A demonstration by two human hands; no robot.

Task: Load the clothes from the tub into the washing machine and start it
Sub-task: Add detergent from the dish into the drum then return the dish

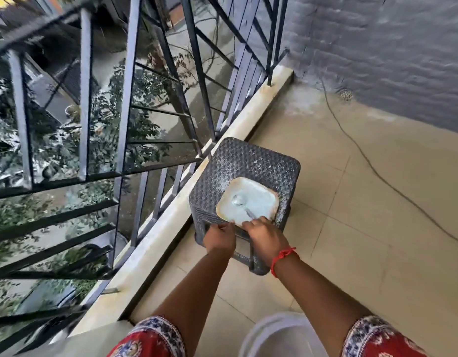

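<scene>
A dark grey woven plastic stool (238, 166) stands on the balcony floor beside the railing. On its top lies a pale square plate (256, 202) with a metal spoon (240, 202) in it. My left hand (220, 237) curls its fingers over the stool's near edge, just left of the plate. My right hand (264, 235), with a red thread at the wrist, has its fingers on the plate's near rim by the spoon handle. Neither a tub, clothes nor a washing machine is in view.
A black metal railing (124, 104) on a pale stone kerb (222, 155) runs along the left, with trees below. A grey wall (377, 52) closes the far right. A thin cable (372, 166) trails across the beige tiles. A white rounded object (279, 336) sits at the bottom.
</scene>
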